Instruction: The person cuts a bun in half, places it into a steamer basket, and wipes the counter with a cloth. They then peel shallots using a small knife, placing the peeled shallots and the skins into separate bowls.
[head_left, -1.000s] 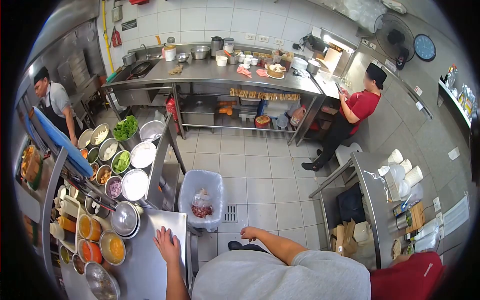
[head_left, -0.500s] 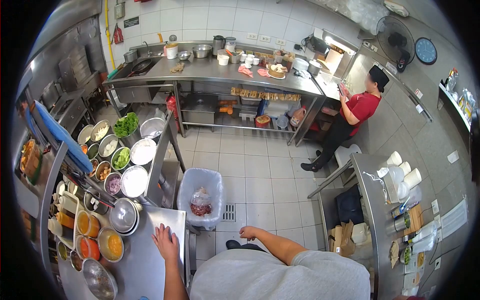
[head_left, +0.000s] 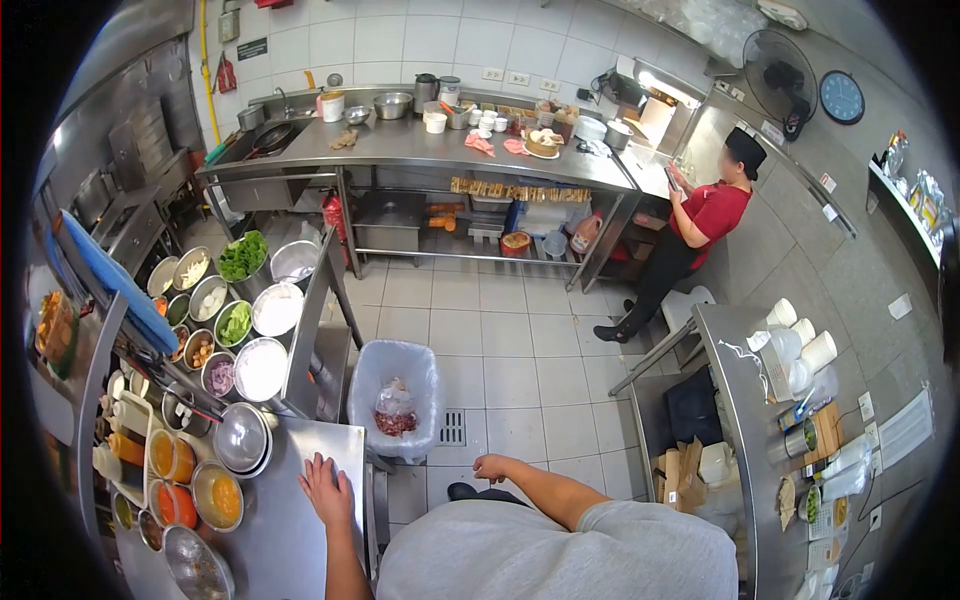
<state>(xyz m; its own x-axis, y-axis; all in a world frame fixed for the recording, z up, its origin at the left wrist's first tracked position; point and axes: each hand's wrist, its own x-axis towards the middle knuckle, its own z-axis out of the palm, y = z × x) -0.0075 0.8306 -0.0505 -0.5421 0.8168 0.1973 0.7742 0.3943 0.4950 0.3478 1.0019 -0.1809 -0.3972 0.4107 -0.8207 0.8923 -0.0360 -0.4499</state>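
My left hand (head_left: 325, 489) rests on the bare steel counter (head_left: 300, 550), fingers spread, holding nothing. Left of it stand a bowl of beaten egg (head_left: 219, 497), a metal lid or bowl (head_left: 240, 437) and an empty-looking steel bowl (head_left: 197, 566). Over the floor in front of my body hangs my right hand (head_left: 493, 467), its fingers curled in and nothing visible in them. Nearest to it is a lined waste bin (head_left: 393, 350), with a clear bag and reddish scraps inside.
Several tubs of chopped vegetables (head_left: 222, 378) and white-topped containers (head_left: 262, 368) fill the left station. A co-worker (head_left: 715, 210) in a red shirt stands by the back counter (head_left: 430, 150), holding a phone-like object. On the right, a steel table (head_left: 735, 400) carries cups and packets. A floor drain (head_left: 452, 427) lies beside the bin.
The view has shifted slightly, so the room sits a little further left. Both my hands keep nearly the same pose. The co-worker's hands are slightly lower.
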